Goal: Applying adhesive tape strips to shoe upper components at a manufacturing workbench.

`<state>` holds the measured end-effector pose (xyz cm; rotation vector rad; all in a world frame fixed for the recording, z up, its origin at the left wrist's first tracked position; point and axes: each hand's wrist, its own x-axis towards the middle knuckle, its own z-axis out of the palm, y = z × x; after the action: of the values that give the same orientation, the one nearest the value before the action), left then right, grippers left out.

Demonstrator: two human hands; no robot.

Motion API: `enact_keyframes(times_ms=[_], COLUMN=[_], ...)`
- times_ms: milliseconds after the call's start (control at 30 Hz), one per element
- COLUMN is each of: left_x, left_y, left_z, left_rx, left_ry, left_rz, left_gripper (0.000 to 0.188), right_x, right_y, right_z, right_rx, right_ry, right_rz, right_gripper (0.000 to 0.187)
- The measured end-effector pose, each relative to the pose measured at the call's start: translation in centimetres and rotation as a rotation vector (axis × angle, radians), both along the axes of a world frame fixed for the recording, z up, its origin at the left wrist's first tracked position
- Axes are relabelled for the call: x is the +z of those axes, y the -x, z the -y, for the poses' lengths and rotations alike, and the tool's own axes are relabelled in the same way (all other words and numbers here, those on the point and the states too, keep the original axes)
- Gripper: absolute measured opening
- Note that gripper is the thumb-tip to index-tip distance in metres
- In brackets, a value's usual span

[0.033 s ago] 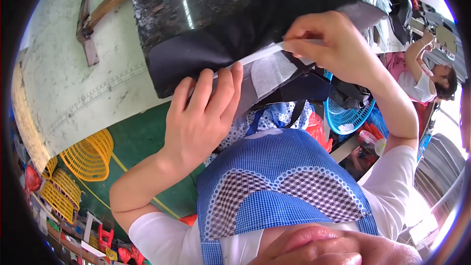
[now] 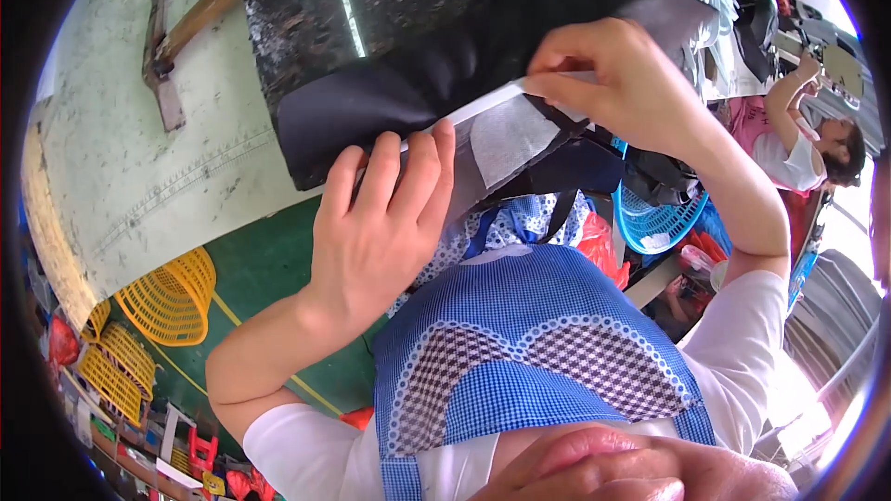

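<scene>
A black leather-like sheet lies over a dark speckled stone slab, its grey underside facing me along the near edge. A narrow white strip runs along this edge, and a pale fabric patch shows on the underside. My left hand rests with spread, slightly bent fingers on the sheet's edge at the strip's left end; its thumb is hidden. Farther right, my right hand pinches the strip between thumb and forefinger.
A hammer with a wooden handle lies on the pale worktable, left of the slab. Yellow baskets stand below on the green floor. A blue basket with dark pieces is at right. Another person works at far right.
My right hand and the right end of the black sheet have shifted slightly left. The left hand stays nearly in place on the edge.
</scene>
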<state>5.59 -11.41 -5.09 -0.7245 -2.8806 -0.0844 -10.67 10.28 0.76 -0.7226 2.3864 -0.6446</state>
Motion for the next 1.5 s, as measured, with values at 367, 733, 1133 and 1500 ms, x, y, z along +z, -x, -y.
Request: enact_keyframes(times_ms=[367,733,1133,1500], left_x=[2.2,4.1,1.9,3.0], left_y=[3.8,7.1,9.8,12.0], left_z=[-8.2,-6.8,-10.1,-11.1], left_rx=[-0.074,-0.223,-0.109,-0.048], left_ry=[0.356,0.326,0.204,-0.016], left_rz=[0.060,0.140,0.054,0.313], left_gripper=[0.046,0.039,0.028,0.079], right_x=[-0.2,-2.7,-5.6,-2.9], right_y=[3.0,2.7,3.3,5.2], right_z=[-4.0,-9.0,-10.2,-10.6], right_rx=[0.133,-0.114,-0.185,-0.143], right_ry=[0.030,0.185,0.315,0.178], right_rz=[-0.344,-0.121,-0.244,-0.515], right_gripper=[0.030,0.017,0.020,0.022])
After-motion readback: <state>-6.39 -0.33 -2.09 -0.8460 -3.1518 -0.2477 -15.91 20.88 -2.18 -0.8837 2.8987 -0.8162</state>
